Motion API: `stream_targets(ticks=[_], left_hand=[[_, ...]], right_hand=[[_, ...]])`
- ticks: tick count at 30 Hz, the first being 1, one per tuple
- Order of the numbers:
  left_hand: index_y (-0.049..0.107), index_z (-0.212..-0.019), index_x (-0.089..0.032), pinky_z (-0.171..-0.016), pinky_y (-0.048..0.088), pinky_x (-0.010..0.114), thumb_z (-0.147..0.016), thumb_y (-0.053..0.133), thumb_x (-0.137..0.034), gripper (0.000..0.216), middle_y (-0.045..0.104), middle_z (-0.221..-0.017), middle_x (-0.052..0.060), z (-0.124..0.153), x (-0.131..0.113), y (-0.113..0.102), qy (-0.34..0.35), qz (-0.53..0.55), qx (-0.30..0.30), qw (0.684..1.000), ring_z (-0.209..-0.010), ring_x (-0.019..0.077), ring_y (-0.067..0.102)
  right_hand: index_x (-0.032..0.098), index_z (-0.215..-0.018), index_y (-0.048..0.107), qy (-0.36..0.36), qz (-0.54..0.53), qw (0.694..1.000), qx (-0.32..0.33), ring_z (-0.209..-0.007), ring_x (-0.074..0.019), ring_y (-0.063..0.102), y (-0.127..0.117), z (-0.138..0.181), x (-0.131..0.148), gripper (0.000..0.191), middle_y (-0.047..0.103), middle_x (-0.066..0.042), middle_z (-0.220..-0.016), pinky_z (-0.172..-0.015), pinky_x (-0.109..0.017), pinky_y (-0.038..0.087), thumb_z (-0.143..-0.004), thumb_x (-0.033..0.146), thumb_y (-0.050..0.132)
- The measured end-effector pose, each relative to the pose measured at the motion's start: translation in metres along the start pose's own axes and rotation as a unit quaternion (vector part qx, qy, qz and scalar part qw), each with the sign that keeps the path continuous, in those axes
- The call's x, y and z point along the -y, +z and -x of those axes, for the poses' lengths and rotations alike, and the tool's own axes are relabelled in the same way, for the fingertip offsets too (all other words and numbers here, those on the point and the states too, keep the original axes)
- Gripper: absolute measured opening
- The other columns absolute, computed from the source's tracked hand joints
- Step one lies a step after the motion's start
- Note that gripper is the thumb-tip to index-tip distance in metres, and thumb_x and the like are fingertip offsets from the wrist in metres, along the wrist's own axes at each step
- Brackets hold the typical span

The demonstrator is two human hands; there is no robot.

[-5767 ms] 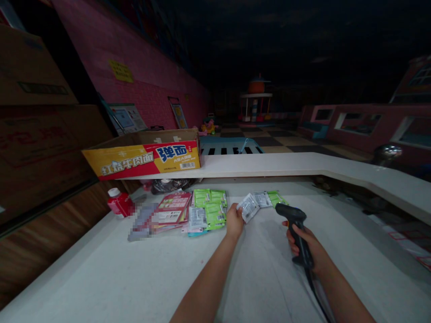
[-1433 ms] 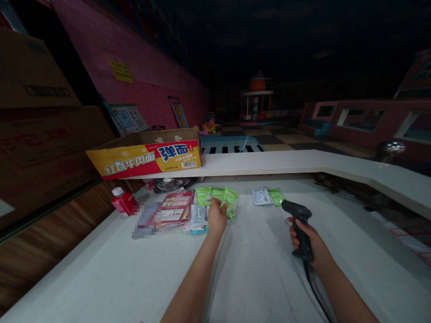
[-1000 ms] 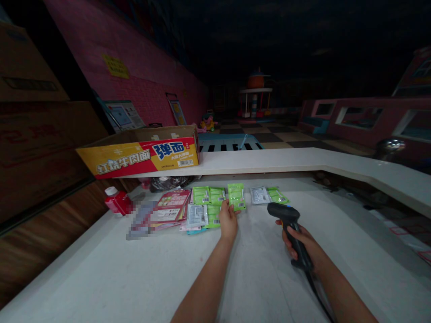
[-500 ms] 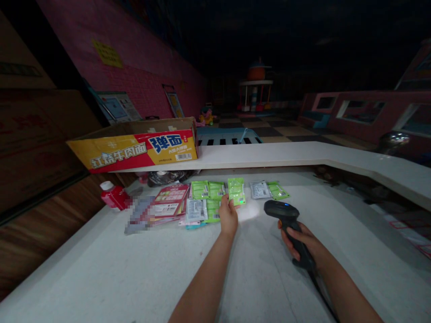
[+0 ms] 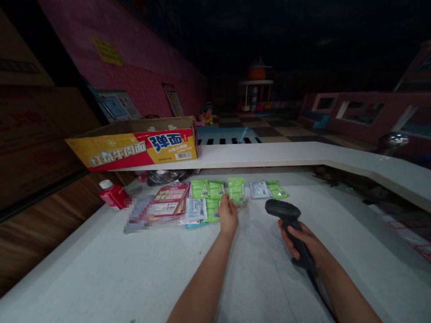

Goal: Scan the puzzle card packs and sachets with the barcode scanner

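My left hand pinches the lower edge of a green packet, which stands tilted up with a small barcode on it. My right hand is wrapped round the handle of a black barcode scanner, its head pointing left toward that packet; a cable runs down from the grip. Left of my left hand lie several more green packets and a silver-grey packet. Beyond the scanner, another silver packet and a green packet lie side by side on the white counter.
Red flat packages lie at the left, near a red bottle with a white cap. A yellow and red noodle carton rests on the raised white ledge. Cardboard boxes are stacked far left.
The scanner's white light on the counter and its blue indicator have gone out. Both hands keep nearly the same place, still holding the packet and the scanner.
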State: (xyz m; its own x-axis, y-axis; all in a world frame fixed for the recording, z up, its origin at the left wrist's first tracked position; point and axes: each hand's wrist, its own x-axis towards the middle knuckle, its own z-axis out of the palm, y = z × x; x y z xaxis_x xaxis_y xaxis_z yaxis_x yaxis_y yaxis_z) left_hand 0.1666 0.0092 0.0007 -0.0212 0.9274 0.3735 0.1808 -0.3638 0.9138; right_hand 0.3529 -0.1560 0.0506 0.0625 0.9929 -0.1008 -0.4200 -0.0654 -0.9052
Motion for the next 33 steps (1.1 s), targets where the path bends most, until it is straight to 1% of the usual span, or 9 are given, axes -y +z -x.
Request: stream_targets(ticks=[4, 7, 11, 16, 21, 24, 26, 30, 33], left_hand=[[0.050, -0.111, -0.018, -0.070, 0.062, 0.031, -0.095, 0.038, -0.027, 0.022, 0.063, -0.102, 0.008, -0.001, 0.002, 0.001, 0.007, 0.032, 0.004, 0.999, -0.080, 0.0158, 0.067], [0.050, -0.110, -0.018, -0.070, 0.062, 0.031, -0.095, 0.039, -0.028, 0.021, 0.063, -0.101, 0.008, -0.001, 0.003, 0.001, 0.010, 0.043, 0.008, 0.999, -0.080, 0.0160, 0.067], [0.051, -0.110, -0.019, -0.068, 0.062, 0.032, -0.094, 0.043, -0.033, 0.023, 0.063, -0.100, 0.007, -0.001, 0.004, 0.001, 0.019, 0.031, 0.006, 0.999, -0.076, 0.0158, 0.068], [0.053, -0.108, -0.019, -0.065, 0.062, 0.034, -0.092, 0.046, -0.036, 0.024, 0.062, -0.097, 0.006, -0.001, 0.003, 0.001, 0.032, 0.044, 0.007, 0.998, -0.070, 0.0150, 0.065], [0.054, -0.094, -0.020, -0.065, 0.062, 0.035, -0.087, 0.051, -0.036, 0.018, 0.058, -0.083, 0.002, 0.001, -0.006, -0.001, 0.018, 0.070, 0.020, 0.997, -0.068, 0.0147, 0.063], [0.055, -0.087, -0.020, -0.065, 0.061, 0.035, -0.083, 0.056, -0.039, 0.020, 0.058, -0.077, 0.000, 0.003, -0.014, 0.001, -0.015, 0.104, 0.032, 0.994, -0.067, 0.0145, 0.062], [0.056, -0.081, -0.019, -0.062, 0.061, 0.034, -0.078, 0.062, -0.043, 0.025, 0.058, -0.075, -0.001, 0.005, -0.019, 0.006, -0.055, 0.142, 0.029, 0.988, -0.065, 0.0145, 0.063], [0.053, -0.075, -0.017, -0.051, 0.057, 0.030, -0.070, 0.068, -0.046, 0.033, 0.059, -0.067, -0.002, 0.003, -0.028, 0.023, -0.166, 0.226, 0.018, 0.960, -0.056, 0.0145, 0.063], [0.054, -0.076, -0.016, -0.045, 0.052, 0.025, -0.068, 0.071, -0.041, 0.031, 0.063, -0.064, -0.001, -0.002, -0.033, 0.039, -0.200, 0.254, 0.040, 0.945, -0.050, 0.0147, 0.063]], right_hand=[[0.018, -0.094, 0.063, -0.007, 0.002, 1.000, 0.012, -0.030, -0.0073, 0.042, -0.002, -0.002, -0.002, 0.034, 0.055, 0.003, -0.053, -0.030, -0.018, 0.030, -0.076, 0.045, 0.074], [0.018, -0.098, 0.064, -0.009, 0.003, 1.000, 0.004, -0.032, -0.0079, 0.044, -0.007, -0.005, -0.003, 0.034, 0.056, 0.003, -0.055, -0.031, -0.018, 0.032, -0.078, 0.044, 0.073], [0.019, -0.098, 0.065, -0.027, -0.032, 0.999, -0.035, -0.035, -0.0078, 0.046, -0.018, -0.014, -0.002, 0.036, 0.056, 0.003, -0.056, -0.034, -0.018, 0.035, -0.078, 0.046, 0.074], [0.019, -0.092, 0.066, -0.033, -0.101, 0.989, -0.108, -0.040, -0.0077, 0.047, -0.030, -0.020, 0.002, 0.037, 0.055, 0.004, -0.056, -0.036, -0.018, 0.038, -0.070, 0.045, 0.081], [0.018, -0.089, 0.066, -0.031, -0.126, 0.982, -0.136, -0.040, -0.0073, 0.045, -0.030, -0.021, 0.003, 0.040, 0.055, 0.004, -0.055, -0.036, -0.018, 0.038, -0.064, 0.043, 0.085], [0.018, -0.087, 0.066, -0.026, -0.134, 0.980, -0.142, -0.040, -0.0069, 0.044, -0.028, -0.020, 0.003, 0.039, 0.055, 0.004, -0.055, -0.035, -0.017, 0.038, -0.064, 0.043, 0.085], [0.018, -0.087, 0.067, -0.031, -0.143, 0.979, -0.145, -0.040, -0.0069, 0.044, -0.026, -0.020, 0.004, 0.037, 0.055, 0.004, -0.055, -0.035, -0.017, 0.038, -0.065, 0.042, 0.084], [0.017, -0.087, 0.068, -0.044, -0.161, 0.974, -0.151, -0.041, -0.0067, 0.043, -0.025, -0.019, 0.007, 0.035, 0.054, 0.005, -0.055, -0.035, -0.017, 0.038, -0.066, 0.040, 0.084], [0.016, -0.088, 0.068, -0.058, -0.178, 0.968, -0.165, -0.041, -0.0062, 0.043, -0.025, -0.018, 0.009, 0.036, 0.053, 0.005, -0.055, -0.035, -0.016, 0.037, -0.065, 0.040, 0.084]])
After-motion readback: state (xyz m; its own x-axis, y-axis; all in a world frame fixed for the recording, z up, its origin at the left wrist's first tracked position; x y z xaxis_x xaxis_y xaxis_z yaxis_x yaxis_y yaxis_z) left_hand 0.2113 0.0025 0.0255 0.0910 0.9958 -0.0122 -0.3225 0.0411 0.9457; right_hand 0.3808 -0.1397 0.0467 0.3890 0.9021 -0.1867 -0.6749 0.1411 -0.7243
